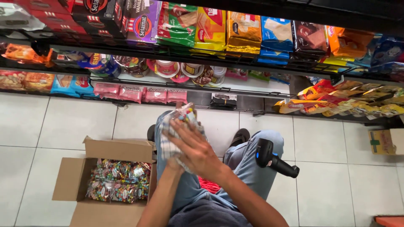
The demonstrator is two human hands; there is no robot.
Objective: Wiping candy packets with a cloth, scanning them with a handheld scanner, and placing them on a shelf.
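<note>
head view looks straight down at a clear bag of multicoloured candies [185, 112] that i hold in front of me, above my left knee. a checked cloth [167, 141] is wrapped around its lower part, so only the top of the bag shows. my right hand [194, 150] lies flat over cloth and bag, fingers spread wide and pressed on them. my left hand [171, 162] is almost wholly hidden under the right one; only its wrist and forearm show, so i cannot tell how its fingers sit, though it seems to hold the bundle from beneath.

just left of my knees an open cardboard box [73, 178] stands on the white tiled floor [50, 126], full of the same candy bags [119, 180]. a black handheld scanner [273, 159] rests on my right thigh, handle pointing right. something red [209, 185] shows between my legs, too little of it to name.

ahead, black wire shelves [235, 90] carry biscuit packs, pink chocolate packets [141, 93] and yellow sachets [341, 103]. a small carton [385, 141] is cut off at the right edge.
</note>
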